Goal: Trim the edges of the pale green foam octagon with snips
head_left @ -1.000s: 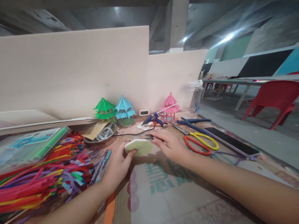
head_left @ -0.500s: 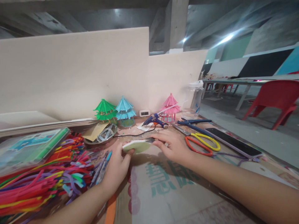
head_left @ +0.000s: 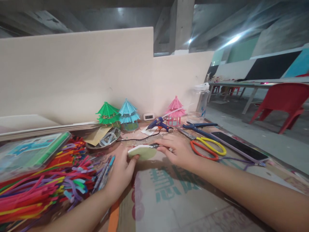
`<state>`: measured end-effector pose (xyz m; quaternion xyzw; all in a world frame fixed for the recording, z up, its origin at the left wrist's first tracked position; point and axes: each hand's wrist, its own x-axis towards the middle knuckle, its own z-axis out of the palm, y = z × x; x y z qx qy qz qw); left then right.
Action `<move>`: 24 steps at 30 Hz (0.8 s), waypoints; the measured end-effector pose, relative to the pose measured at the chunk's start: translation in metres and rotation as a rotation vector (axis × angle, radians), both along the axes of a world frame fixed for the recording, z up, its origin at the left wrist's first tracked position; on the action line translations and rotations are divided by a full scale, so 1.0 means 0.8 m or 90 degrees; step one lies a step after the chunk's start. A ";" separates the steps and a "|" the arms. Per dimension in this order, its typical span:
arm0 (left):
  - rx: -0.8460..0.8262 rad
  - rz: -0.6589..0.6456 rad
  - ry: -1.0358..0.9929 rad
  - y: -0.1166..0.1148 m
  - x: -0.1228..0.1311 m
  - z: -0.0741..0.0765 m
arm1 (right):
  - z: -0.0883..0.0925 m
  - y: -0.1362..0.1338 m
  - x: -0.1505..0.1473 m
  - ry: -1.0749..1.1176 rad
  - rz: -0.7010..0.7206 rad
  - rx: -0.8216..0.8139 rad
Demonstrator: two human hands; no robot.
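Observation:
My left hand [head_left: 123, 172] grips a pale green round disc [head_left: 143, 153] with a white edge, thumb on its near face and fingers behind. The disc is tilted above the cardboard [head_left: 166, 209] printed with green characters. My right hand [head_left: 174, 149] is closed around a small dark tool with a narrow metallic tip [head_left: 154, 146]. That tip touches or overlaps the disc's upper right edge; its exact kind is hidden by the fingers. Beyond my hands lies a blue glue gun [head_left: 159, 123], its nozzle pointing left.
Colourful pipe cleaners [head_left: 48, 190] and a plastic case [head_left: 36, 154] fill the left side. Green [head_left: 107, 113], blue [head_left: 129, 112] and pink [head_left: 176, 108] small pavilions stand behind. Scissors [head_left: 205, 149], pliers [head_left: 199, 127], a phone [head_left: 238, 146] and a bottle [head_left: 201, 100] are right.
The metallic tip has shifted slightly left and up along the disc's edge, and the disc is turned a little. Both hands keep their hold. The whole view has moved slightly.

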<state>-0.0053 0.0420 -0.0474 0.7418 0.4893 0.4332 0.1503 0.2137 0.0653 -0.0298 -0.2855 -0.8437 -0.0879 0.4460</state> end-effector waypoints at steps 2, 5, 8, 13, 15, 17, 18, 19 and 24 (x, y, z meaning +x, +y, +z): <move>-0.003 -0.002 0.001 0.001 -0.001 -0.001 | 0.000 0.001 0.000 -0.008 0.002 0.006; -0.012 0.001 0.002 0.002 -0.001 -0.003 | 0.000 0.001 0.001 -0.012 -0.003 0.016; -0.006 0.008 0.010 0.002 -0.002 -0.003 | 0.002 0.000 0.001 -0.032 -0.005 0.014; 0.003 0.009 0.022 0.002 -0.003 -0.002 | 0.003 -0.001 0.002 -0.052 -0.010 0.012; 0.007 0.005 0.018 0.002 -0.002 -0.001 | 0.002 0.000 0.002 -0.044 -0.007 0.026; 0.007 -0.004 0.009 0.002 -0.002 -0.001 | 0.000 0.001 0.003 -0.039 -0.007 0.034; 0.004 -0.006 0.005 0.002 -0.001 0.000 | -0.001 0.002 0.003 -0.041 -0.009 0.033; 0.000 -0.007 0.002 0.002 -0.001 0.000 | -0.002 0.003 0.003 -0.043 -0.008 0.030; -0.006 -0.005 -0.003 0.003 -0.001 0.001 | -0.007 0.007 0.001 0.029 0.010 -0.008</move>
